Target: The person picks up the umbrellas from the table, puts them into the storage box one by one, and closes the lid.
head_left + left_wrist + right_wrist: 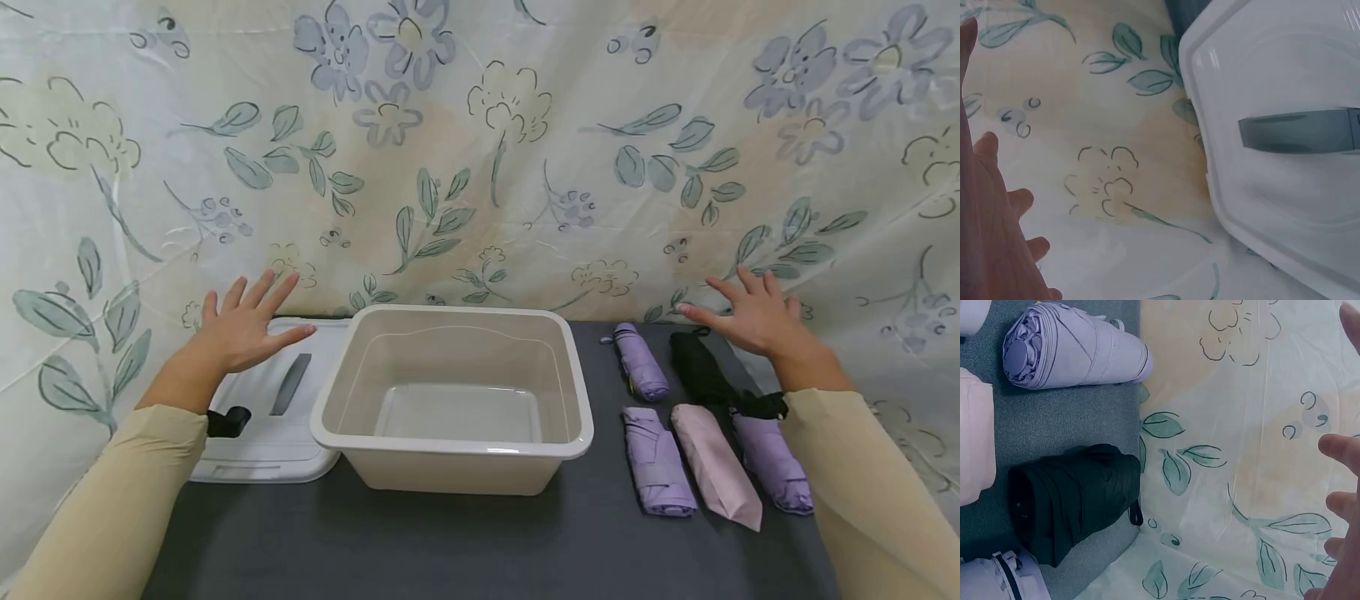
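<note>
My left hand [243, 329] is held with fingers spread over a white lid [258, 446] that has a grey handle [290, 384]. Nothing is in that hand. On the other side, my right hand [757, 317] has its fingers spread too and holds nothing. Below and beside it lie several folded umbrellas: a small lilac one [641, 362], a black one [699, 367], a lilac one [657, 462], a pink one [717, 467] and another lilac one [772, 462] partly behind the right wrist. A beige plastic bin [450, 467] stands uncovered between the hands.
Dark grey cloth covers the table [450, 550]. A floral curtain [525, 167] hangs right behind the bin and along both sides. The bin's left rim overlaps the lid in the head view.
</note>
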Demonstrator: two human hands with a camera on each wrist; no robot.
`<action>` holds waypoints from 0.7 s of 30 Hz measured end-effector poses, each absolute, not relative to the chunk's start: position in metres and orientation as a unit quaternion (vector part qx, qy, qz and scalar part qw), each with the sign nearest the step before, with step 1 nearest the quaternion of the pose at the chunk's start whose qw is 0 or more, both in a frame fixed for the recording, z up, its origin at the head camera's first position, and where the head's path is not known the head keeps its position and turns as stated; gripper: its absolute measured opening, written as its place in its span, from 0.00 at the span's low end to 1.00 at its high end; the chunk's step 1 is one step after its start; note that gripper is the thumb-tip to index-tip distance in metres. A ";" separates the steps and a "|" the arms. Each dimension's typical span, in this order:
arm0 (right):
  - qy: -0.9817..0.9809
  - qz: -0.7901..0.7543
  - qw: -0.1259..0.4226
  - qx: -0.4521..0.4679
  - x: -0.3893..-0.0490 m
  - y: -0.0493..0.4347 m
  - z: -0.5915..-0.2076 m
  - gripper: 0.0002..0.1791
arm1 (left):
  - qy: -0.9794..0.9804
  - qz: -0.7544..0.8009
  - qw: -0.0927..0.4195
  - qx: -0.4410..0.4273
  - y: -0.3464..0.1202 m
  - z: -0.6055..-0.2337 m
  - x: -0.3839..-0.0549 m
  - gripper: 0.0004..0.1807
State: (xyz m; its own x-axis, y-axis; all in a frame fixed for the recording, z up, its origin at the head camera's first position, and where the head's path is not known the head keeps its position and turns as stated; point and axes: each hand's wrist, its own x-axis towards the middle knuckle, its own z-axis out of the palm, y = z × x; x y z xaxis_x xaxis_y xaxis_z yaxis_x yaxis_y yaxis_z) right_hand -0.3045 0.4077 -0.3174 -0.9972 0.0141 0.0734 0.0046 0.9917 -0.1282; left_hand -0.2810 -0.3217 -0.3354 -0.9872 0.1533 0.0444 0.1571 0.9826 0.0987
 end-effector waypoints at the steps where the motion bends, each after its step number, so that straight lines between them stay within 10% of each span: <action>1: -0.997 0.065 0.037 -0.001 -0.305 0.408 -0.317 0.57 | -0.995 -0.051 0.019 -0.079 -0.322 -0.335 -0.281 0.55; 21: -0.995 0.079 0.054 0.037 -0.287 0.407 -0.334 0.53 | -0.993 -0.072 0.026 -0.092 -0.309 -0.336 -0.265 0.55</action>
